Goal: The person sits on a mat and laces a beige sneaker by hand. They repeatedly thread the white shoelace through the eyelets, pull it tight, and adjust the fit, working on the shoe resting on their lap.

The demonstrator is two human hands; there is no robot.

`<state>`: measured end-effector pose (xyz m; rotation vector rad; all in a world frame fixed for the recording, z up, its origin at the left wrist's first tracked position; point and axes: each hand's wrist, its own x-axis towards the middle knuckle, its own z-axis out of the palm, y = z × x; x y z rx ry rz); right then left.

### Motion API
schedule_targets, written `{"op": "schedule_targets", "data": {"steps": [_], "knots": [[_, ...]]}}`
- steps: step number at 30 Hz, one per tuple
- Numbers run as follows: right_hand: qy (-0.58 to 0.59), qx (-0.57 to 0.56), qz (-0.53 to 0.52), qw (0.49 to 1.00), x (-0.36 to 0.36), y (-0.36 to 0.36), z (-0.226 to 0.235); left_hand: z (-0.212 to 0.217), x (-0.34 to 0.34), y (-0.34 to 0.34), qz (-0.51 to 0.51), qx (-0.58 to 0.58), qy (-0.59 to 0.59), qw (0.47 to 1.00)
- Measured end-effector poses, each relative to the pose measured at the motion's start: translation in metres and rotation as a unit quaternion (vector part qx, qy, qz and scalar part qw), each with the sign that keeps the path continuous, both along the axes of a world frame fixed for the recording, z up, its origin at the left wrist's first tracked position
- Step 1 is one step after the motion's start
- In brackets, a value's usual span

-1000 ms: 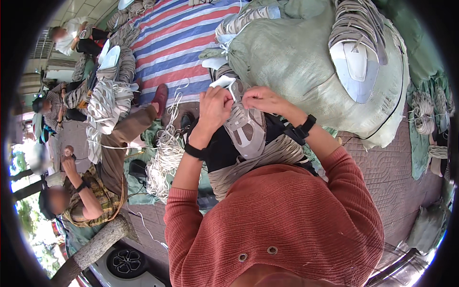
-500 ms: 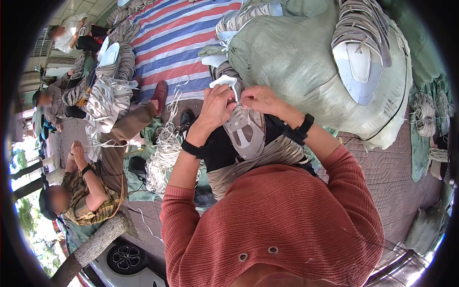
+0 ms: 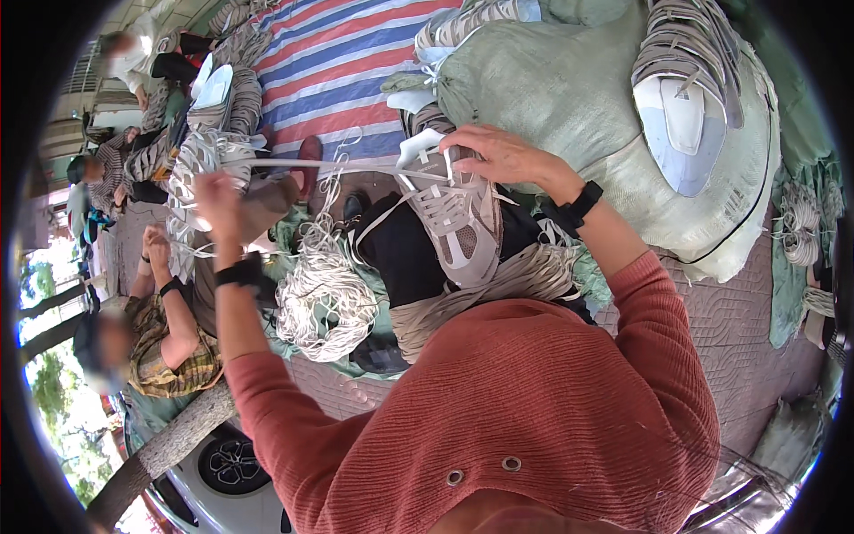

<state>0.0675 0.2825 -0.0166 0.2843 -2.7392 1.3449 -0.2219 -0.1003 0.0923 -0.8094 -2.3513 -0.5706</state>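
Out swings the left hand! Half a second ago it sat up against the shoe beside the right one; now it has shot well away to the person's left, arm stretched, drawing a long white lace taut across the gap. That hand is blurred with speed, fingers closed around the lace end as far as can be told, a black band at its wrist.

Right hand has hardly shifted: it rests on the top of the grey and white sneaker, fingers curled down over the tongue and eyelets, pinching the shoe where the lace runs out. A black watch sits on that wrist. The sneaker lies on the person's lap, toe pointing back toward the body, tongue end away, over dark trousers.

Just left of the lap, a thick bundle of white laces lies heaped on the ground, and another flat sheaf of pale laces drapes across the knees under the shoe.

Beyond the right hand bulges a big pale green sack, with a stack of grey shoes piled on top of it, soles showing. Farther out, a striped tarpaulin in red, blue and white covers the floor. Off to the left sits another person in a checked shirt, hands raised.
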Motion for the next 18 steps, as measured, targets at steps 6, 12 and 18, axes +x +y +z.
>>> {"op": "schedule_targets", "data": {"steps": [6,12,18], "knots": [[-0.012,0.042,-0.019,0.999,0.000,-0.002,0.007,0.082,-0.058,-0.141,0.141,0.052,0.062,0.987],[0.062,0.098,0.029,0.993,-0.005,-0.005,0.026,0.058,-0.008,-0.120,0.015,0.400,-0.097,0.911],[0.100,0.185,0.109,0.972,-0.011,-0.022,0.046,0.062,0.031,-0.059,-0.045,0.534,-0.299,0.790]]}}
